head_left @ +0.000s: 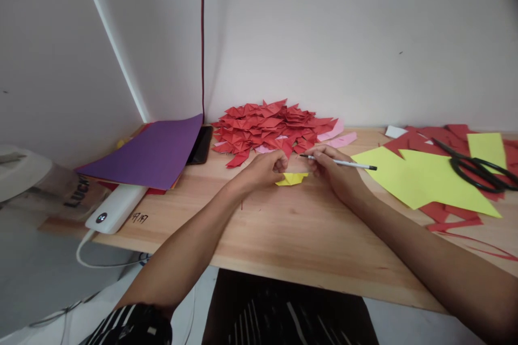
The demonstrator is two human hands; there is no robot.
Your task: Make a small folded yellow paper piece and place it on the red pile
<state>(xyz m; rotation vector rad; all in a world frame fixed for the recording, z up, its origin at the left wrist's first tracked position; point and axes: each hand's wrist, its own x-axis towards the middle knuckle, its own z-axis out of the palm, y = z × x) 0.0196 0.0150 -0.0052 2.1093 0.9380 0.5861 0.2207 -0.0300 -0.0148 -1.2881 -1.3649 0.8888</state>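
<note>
My left hand [267, 167] has its fingers curled at the left end of a small folded yellow paper [293, 179], low over the wooden table. Facing it, my right hand [335, 172] grips a thin white pen [343, 162], its dark tip pointing left and its black end sticking out to the right. The fingertips of the right hand are close to the paper's right end; whether they touch it I cannot tell. Just behind both hands lies a heap of folded red paper pieces [267, 126], with some pink paper pieces [342, 140] at its right.
Yellow sheet [437, 175], black-handled scissors [479, 172] and red paper scraps [441, 137] lie at the right. Purple sheet [149, 153] at the left partly covers a dark phone [201, 146] and a white power bank [117, 207] with a cable. A wall stands behind the table [263, 242].
</note>
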